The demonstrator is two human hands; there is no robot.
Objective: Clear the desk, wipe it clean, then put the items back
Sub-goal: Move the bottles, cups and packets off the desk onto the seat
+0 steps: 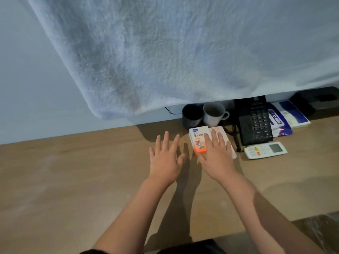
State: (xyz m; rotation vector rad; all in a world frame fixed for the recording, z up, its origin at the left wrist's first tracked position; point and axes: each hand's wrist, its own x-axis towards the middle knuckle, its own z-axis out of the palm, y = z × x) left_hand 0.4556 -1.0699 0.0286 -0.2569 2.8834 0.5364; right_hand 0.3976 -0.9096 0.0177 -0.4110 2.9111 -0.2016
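A wide bare stretch of the wooden bench (pixel 55 171) is being left open on the left, back to the wall edge. The left hand (pixel 165 158) is being held flat with its fingers spread, holding nothing. Whether it is touching the wood cannot be told. Just beside it, a white-and-orange box (pixel 197 142) and a pale pink item (pixel 219 128) are being covered by the right hand (pixel 216 158), fingers straight. Behind, a dark mug (pixel 192 116), a white mug (pixel 214 114) and a black telephone (pixel 255 125) are being partly hidden by a hanging fluffy cloth (pixel 165 52).

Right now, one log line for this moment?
left hand: open over desk | right hand: flat on orange-white box, pink item | telephone, remote: untouched
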